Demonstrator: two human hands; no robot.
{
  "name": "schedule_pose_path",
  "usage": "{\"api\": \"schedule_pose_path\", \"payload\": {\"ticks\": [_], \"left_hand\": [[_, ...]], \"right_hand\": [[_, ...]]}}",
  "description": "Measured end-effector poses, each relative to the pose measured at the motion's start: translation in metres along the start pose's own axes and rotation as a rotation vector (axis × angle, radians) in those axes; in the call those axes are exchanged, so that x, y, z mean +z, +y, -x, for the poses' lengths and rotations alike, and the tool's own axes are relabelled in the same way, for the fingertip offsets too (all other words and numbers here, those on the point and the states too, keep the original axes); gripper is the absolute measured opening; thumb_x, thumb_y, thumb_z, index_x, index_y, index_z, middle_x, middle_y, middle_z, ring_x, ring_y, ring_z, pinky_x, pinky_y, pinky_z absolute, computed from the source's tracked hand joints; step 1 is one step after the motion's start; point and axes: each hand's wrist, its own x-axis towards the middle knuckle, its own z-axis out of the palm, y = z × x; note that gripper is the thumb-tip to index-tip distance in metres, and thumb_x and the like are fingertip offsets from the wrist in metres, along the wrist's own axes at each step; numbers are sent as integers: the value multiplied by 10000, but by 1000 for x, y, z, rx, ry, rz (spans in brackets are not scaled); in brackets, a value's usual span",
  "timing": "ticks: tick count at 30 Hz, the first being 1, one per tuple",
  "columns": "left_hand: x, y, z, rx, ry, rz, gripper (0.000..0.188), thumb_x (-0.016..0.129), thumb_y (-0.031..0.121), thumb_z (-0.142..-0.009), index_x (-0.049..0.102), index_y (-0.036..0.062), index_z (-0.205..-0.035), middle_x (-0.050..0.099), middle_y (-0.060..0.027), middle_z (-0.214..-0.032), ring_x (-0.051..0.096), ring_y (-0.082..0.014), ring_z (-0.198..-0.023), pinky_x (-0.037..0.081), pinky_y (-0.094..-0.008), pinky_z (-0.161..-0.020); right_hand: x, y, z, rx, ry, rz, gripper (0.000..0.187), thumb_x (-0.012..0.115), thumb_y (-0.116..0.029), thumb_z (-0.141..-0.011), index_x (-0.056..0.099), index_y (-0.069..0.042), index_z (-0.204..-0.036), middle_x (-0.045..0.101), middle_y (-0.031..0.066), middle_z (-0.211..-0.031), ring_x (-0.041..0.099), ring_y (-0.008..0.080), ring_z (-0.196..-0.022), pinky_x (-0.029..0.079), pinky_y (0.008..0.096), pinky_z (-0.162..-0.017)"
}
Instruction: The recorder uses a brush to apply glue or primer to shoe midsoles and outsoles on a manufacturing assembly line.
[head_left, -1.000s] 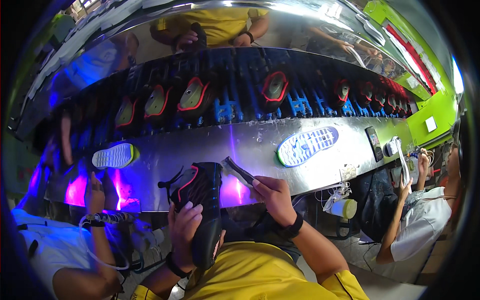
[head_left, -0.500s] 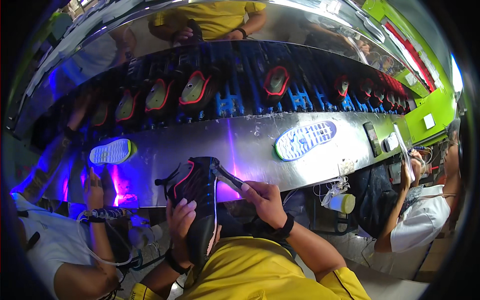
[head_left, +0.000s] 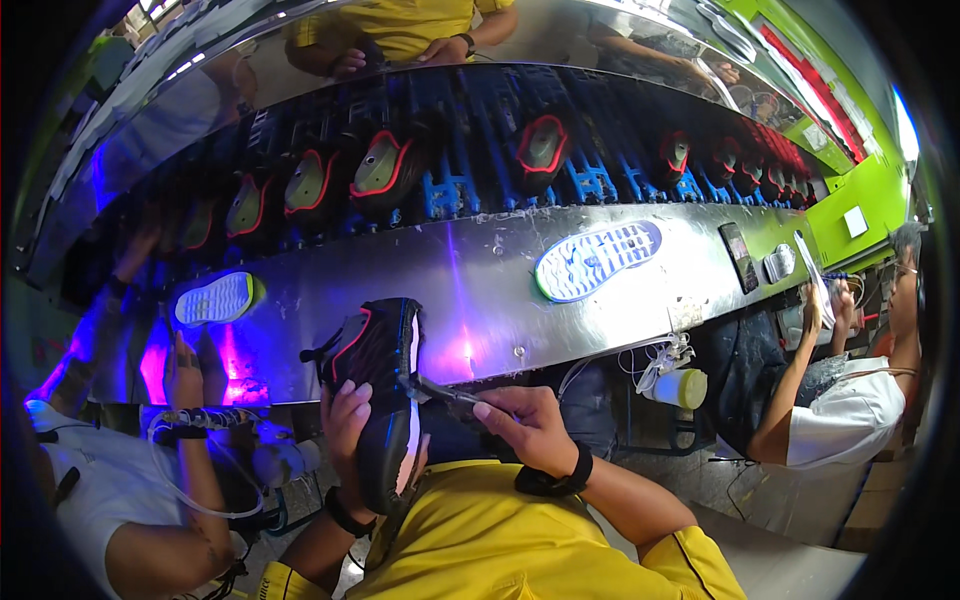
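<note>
My left hand (head_left: 348, 425) grips a black shoe upper (head_left: 382, 420) with red trim. The upper stands on end, tilted, in front of the bench's near edge, its pale underside edge turned to the right. In my right hand (head_left: 527, 425) is a slim dark-handled brush (head_left: 445, 392), held between thumb and fingers. The brush's head touches the side of the upper near its bottom edge; the bristles are hard to make out. On the bench beyond lie a white and blue shoe sole (head_left: 598, 260) and, at left, a white sole (head_left: 214, 299) with a yellow-green end.
Behind the metal bench (head_left: 480, 275), a conveyor carries several dark uppers (head_left: 381, 163) on blue racks. A phone (head_left: 739, 257) lies at right. A yellowish cup (head_left: 681, 388) hangs below the edge. Co-workers sit on both sides; one's hand (head_left: 184, 375) is near the left sole.
The brush has moved down along the upper's edge, my right hand lowering slightly with it. The upper has turned a little, showing more of its pale underside. The head view has shifted.
</note>
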Motion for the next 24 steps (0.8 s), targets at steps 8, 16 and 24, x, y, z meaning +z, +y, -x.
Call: {"api": "schedule_pose_path", "payload": {"ticks": [8,16,24], "left_hand": [[-5,6,-5,-9,-19,-8,883,890,270,-785,391,35,-1476,547,-230,-1420,540,-453,-1351,348,-697,-1185],[-13,12,-14,-14,-83,-27,893,892,225,-777,384,11,-1479,544,-254,-1428,534,-463,-1368,321,-660,-1212],[-17,36,-47,-50,-146,-112,799,804,372,-867,449,-7,-1474,559,-236,-1450,539,-461,-1374,254,-660,-1241]], "right_hand": [[4,-14,-7,137,12,-32,277,676,-221,-1066,757,40,-1023,636,32,-683,511,77,-608,423,289,-556],[-7,-36,24,-4,-17,66,213,735,-153,-1012,757,52,-1066,669,130,-759,561,150,-644,448,324,-601],[-17,-48,43,-86,-12,60,208,733,-128,-989,747,57,-1084,674,151,-785,621,220,-656,472,326,-625]]}}
